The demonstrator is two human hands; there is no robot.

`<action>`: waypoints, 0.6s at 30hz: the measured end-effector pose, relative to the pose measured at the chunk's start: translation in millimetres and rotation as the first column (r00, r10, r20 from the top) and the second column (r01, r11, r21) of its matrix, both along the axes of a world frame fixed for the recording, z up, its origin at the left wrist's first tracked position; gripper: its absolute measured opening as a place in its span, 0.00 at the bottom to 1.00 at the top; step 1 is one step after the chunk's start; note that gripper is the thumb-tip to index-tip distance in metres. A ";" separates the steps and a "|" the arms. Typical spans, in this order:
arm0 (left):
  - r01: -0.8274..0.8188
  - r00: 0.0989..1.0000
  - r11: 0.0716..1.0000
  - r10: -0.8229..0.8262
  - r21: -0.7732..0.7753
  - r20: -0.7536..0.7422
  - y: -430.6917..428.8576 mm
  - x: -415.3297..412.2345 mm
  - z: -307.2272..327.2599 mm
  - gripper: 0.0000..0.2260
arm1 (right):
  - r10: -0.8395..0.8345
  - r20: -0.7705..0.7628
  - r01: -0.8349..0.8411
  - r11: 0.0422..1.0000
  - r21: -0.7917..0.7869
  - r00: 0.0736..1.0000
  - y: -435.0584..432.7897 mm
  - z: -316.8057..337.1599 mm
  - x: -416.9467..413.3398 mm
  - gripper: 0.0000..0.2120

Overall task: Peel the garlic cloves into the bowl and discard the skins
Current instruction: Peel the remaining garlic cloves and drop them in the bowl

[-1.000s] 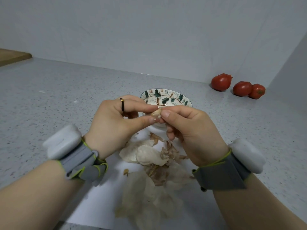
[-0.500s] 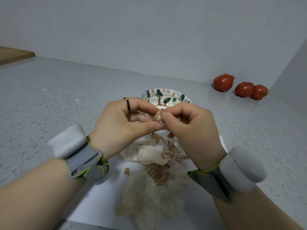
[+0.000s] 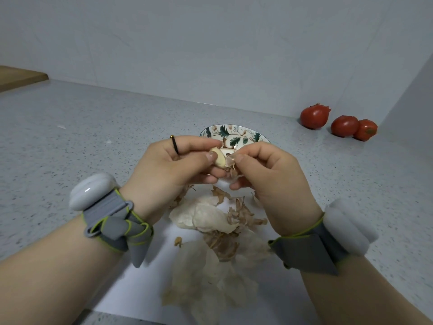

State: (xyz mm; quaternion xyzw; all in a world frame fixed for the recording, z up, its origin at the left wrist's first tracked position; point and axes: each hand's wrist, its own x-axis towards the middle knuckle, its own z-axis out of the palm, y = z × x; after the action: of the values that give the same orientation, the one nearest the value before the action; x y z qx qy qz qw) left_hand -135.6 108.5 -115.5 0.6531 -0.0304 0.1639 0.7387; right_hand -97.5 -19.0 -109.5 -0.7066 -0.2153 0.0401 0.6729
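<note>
Just over the near rim of the patterned bowl (image 3: 234, 133), both hands met around a single garlic clove (image 3: 217, 158). The left hand (image 3: 178, 170) had its fingers curled: the thumb pressed on the clove's near face, the index finger lay over its top, and the other fingers were folded beneath it. A dark ring (image 3: 174, 145) sat on the index finger. The clove's pale, bare flesh showed between thumb and finger.

The right hand (image 3: 269, 179) was likewise closed, its thumb and index finger pinching a thin skin flap (image 3: 230, 161) at the clove's right end; the flap looked attached to the clove there, though I could not tell how firmly. Its remaining fingers were curled under, holding nothing that I could see.

Nearer than the hands, a pile of skins (image 3: 210, 219) lay on a white sheet (image 3: 140, 285) spread over the speckled counter (image 3: 93, 137). Each wrist wore a grey strap with a white pod. Three tomatoes (image 3: 315, 116) sat far right by the wall, well apart from the bowl, and a wooden board (image 3: 21, 77) showed at the far left.
</note>
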 end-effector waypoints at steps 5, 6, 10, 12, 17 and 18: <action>-0.001 1.000 0.996 0.000 -0.089 -0.005 0.2 0.8 0.9 0.16 | -0.010 -0.081 0.013 1.000 0.028 0.997 -3.2 2.7 -0.7 0.11; -0.008 1.000 0.995 0.007 -0.101 -0.002 0.8 0.7 1.4 0.16 | -0.024 -0.092 0.027 0.999 0.028 0.995 -4.3 3.5 -0.3 0.12; -0.027 0.999 0.995 0.029 -0.099 0.014 3.8 1.6 1.0 0.15 | -0.070 -0.052 0.070 0.997 -0.017 0.996 -7.1 3.2 4.0 0.12; -0.031 0.999 0.995 0.033 -0.099 0.012 4.5 2.2 0.3 0.15 | -0.089 0.006 0.089 0.994 -0.069 0.996 -8.8 3.0 4.9 0.11; -0.050 0.998 0.995 0.053 -0.081 0.028 5.6 3.2 -1.5 0.03 | -0.094 0.212 0.153 0.948 -0.281 0.973 -11.9 1.9 5.5 0.07; -0.066 0.997 0.994 0.069 -0.089 0.031 6.3 3.5 -1.5 0.04 | -0.090 0.229 0.160 0.939 -0.305 0.969 -12.1 1.6 5.8 0.07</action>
State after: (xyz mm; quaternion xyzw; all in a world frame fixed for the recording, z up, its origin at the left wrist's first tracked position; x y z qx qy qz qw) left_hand -132.1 114.8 -117.0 0.6177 -0.0136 0.2010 0.7602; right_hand -91.7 -31.1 -107.9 -0.8192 -0.2307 -0.0439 0.5232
